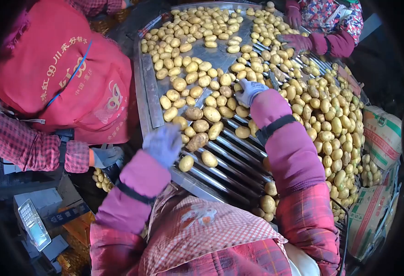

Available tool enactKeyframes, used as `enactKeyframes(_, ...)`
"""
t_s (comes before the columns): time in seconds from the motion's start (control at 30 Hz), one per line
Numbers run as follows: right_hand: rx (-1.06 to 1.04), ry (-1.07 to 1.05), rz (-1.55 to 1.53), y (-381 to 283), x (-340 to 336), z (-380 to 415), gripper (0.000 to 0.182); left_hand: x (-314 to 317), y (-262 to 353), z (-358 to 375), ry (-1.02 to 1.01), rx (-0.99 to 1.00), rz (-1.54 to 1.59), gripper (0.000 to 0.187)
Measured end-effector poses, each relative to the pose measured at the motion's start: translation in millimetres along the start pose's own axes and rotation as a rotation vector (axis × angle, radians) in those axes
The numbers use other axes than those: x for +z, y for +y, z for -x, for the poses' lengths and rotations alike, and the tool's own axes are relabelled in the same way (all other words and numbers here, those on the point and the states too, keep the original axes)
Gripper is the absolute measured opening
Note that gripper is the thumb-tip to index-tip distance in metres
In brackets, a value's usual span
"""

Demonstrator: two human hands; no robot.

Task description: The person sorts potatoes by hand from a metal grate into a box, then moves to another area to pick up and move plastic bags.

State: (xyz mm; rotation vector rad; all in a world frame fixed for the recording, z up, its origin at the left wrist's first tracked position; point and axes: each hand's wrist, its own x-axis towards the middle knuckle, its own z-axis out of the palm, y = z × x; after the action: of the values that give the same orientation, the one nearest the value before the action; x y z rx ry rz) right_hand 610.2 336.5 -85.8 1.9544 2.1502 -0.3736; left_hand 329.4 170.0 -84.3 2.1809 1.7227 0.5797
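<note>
Gloved left hand (pixel 163 143) hovered open over roller-table potatoes (pixel 197 141); right hand (pixel 249 91) reached farther, its grip hidden, sorting.

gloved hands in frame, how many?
5. Wearer's left hand and right hand over the potatoes; red-clad co-worker's glove at left; far worker's two gloves top right. Others may be hidden.

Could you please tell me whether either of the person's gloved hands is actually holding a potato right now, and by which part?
It cannot be told. The left hand hovers palm-down beside the potatoes on the roller table; the right hand reaches among them, fingers hiding any grip.
</note>
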Motion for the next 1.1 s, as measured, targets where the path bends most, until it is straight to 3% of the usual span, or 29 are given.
enactKeyframes(0.1, 0.065, -0.018, 0.003, -11.6, -1.4, -7.2, 0.046, -2.8, -10.3, -45.6, -0.116, 0.094, -0.144, 0.038)
enactKeyframes(0.17, 0.101, 0.015, -0.03, -14.0, 5.3, -11.5, 0.045, 3.5, -12.2, -60.2, -0.417, 0.002, -0.249, 0.05)
enactKeyframes(0.3, 0.148, 0.035, -0.087, -8.9, 4.3, -8.6, 0.047, 5.9, -25.0, -62.3, -0.293, 0.029, -0.133, 0.059)
enactKeyframes(0.37, 0.152, 0.075, -0.094, -4.8, 6.1, -11.2, 0.05, 10.3, -42.6, -65.0, -0.432, -0.126, 0.457, 0.061)
enactKeyframes(0.4, 0.152, 0.074, -0.096, -2.5, 6.2, -10.3, 0.05, 3.8, -36.5, -58.8, -0.434, -0.127, 0.455, 0.061)
enactKeyframes(0.47, 0.113, 0.039, -0.215, 2.9, 2.1, -7.5, 0.049, -20.7, -12.3, -41.1, -0.389, -0.428, 1.057, 0.056)
enactKeyframes(0.5, 0.114, 0.038, -0.21, 6.6, 3.3, -5.0, 0.049, -24.2, -9.4, -35.1, -0.408, -0.395, 1.199, 0.058)
enactKeyframes(0.53, 0.077, 0.05, -0.385, 10.9, 4.1, -1.6, 0.049, -23.7, -7.0, -28.8, -0.407, -0.392, 1.208, 0.058)
enactKeyframes(0.6, 0.001, 0.079, -0.731, 21.4, 5.7, 5.8, 0.05, -19.6, 2.1, -18.4, -0.345, -0.39, 1.85, 0.05)
enactKeyframes(0.63, -0.087, 0.102, -0.943, 12.1, 2.3, 17.3, 0.048, -15.7, 14.2, -14.5, -0.248, -0.454, 1.982, 0.048)
enactKeyframes(0.7, -0.227, 0.078, -1.297, -7.3, -7.6, 66.4, 0.044, -5.0, 10.9, -6.4, -0.337, -0.499, 2.125, 0.053)
enactKeyframes(0.73, -0.235, 0.046, -1.185, -19.3, -6.1, 83.2, 0.042, -4.3, 17.2, -5.9, -0.394, -0.523, 2.16, 0.056)
enactKeyframes(0.77, -0.411, 0.212, -1.115, -33.8, -2.5, 105.7, 0.037, -1.5, 23.4, -6.7, -0.375, -0.691, 2.224, 0.053)
enactKeyframes(0.8, -0.477, 0.208, -1.1, -52.3, -8.5, 131.1, 0.035, 7.5, 23.0, -2.5, -0.462, -0.548, 2.302, 0.055)
enactKeyframes(0.87, -0.718, 0.053, -0.965, -74.2, 0.7, 145.0, 0.039, -3.4, 50.4, -4.6, -0.374, -0.776, 2.191, 0.053)
enactKeyframes(0.9, -0.809, 0.253, -0.926, -76.5, 5.3, 146.0, 0.038, -5.1, 74.6, -9.0, -0.054, -0.931, 2.027, 0.053)
enactKeyframes(0.93, -0.893, 0.443, -0.878, -77.8, 3.6, 144.5, 0.037, -0.8, 63.1, -4.3, -0.2, -1.073, 2.064, 0.051)
enactKeyframes(0.97, -0.759, 0.209, -0.914, -56.8, -7.5, 138.4, 0.039, 4.1, 49.1, 4.8, -0.295, -0.996, 1.971, 0.05)
enactKeyframes(1.0, -0.614, 0.343, -0.762, -30.9, -4.1, 126.0, 0.039, 8.4, 40.6, 10.6, -0.384, -0.92, 1.878, 0.049)
enactKeyframes(1.03, -0.502, 0.522, -0.636, 0.7, 0.1, 116.2, 0.038, 5.5, 43.6, 11.6, -0.405, -0.97, 1.965, 0.046)
enactKeyframes(1.07, -0.334, 0.598, -0.474, 28.1, -9.9, 114.4, 0.036, 5.9, 40.1, 13.3, -0.473, -0.858, 1.991, 0.046)
enactKeyframes(1.1, -0.175, 0.436, -0.377, 61.9, -11.7, 109.1, 0.038, 8.4, 35.9, 14.3, -0.509, -0.809, 2.009, 0.045)
